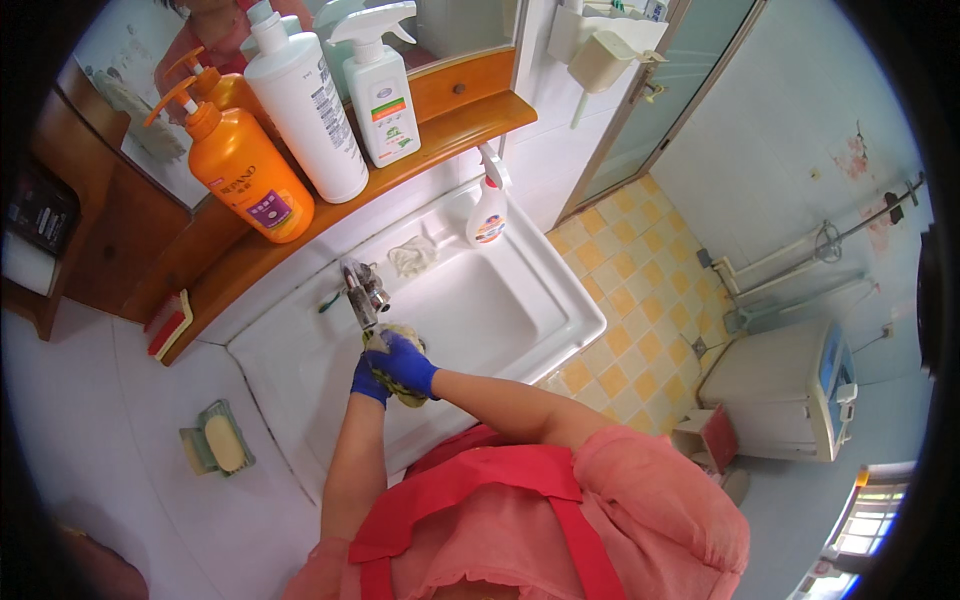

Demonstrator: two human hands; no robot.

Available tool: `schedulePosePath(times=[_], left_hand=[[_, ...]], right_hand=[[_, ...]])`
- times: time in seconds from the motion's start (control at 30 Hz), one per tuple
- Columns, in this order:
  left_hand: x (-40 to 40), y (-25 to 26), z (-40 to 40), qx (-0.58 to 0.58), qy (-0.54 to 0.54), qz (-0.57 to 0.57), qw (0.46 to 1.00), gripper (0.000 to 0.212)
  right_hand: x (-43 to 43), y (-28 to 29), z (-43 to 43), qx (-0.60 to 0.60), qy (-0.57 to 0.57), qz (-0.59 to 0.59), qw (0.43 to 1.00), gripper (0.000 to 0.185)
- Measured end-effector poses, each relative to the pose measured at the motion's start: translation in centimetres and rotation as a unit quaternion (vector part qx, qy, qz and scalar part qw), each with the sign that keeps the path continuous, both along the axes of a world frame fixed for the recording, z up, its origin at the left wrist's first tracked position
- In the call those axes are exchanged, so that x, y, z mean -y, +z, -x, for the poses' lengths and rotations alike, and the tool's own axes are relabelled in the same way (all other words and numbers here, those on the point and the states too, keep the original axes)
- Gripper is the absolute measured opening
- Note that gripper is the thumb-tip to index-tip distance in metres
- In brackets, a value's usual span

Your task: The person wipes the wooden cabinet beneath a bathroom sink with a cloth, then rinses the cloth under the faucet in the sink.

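Observation:
Both of my hands wear blue gloves and meet over the white washbasin (pixel 499 289), just below the chrome tap (pixel 361 296). My right hand (pixel 405 363) is closed on a wet-looking, yellow-green and dark patterned cloth (pixel 409 396). Beneath it, my left hand (pixel 368 379) grips the same cloth from the other side, with its fingers largely hidden. Part of the bunched cloth touches or nearly touches the tap's spout; water cannot be made out clearly. A crumpled whitish rag (pixel 413 256) lies on the basin's back ledge, right of the tap.
A white spray bottle (pixel 489 214) stands at the basin's back right corner. Above, a wooden shelf (pixel 450 135) carries an orange pump bottle (pixel 251 172), a white bottle (pixel 311 112) and another spray bottle (pixel 384 105). A red brush (pixel 169 324) and soap dish (pixel 238 427) are left.

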State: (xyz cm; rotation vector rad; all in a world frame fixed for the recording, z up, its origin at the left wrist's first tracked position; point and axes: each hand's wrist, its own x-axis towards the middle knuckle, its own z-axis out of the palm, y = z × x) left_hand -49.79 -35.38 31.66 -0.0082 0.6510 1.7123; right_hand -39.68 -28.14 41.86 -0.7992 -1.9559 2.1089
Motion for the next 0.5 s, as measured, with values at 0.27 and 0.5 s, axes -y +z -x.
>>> schedulePosePath(times=[0.27,0.5], left_hand=[[0.7,1.3,-2.4,-0.069,0.146,0.233,0.959,0.029],[3.1,6.1,-2.5,-0.376,0.198,0.352,0.834,0.037]], right_hand=[[-4.7,-4.9,0.2,0.051,0.005,-0.240,0.969,0.034],[-6.3,-7.4,-2.3,0.054,-0.035,0.137,0.988,0.032]])
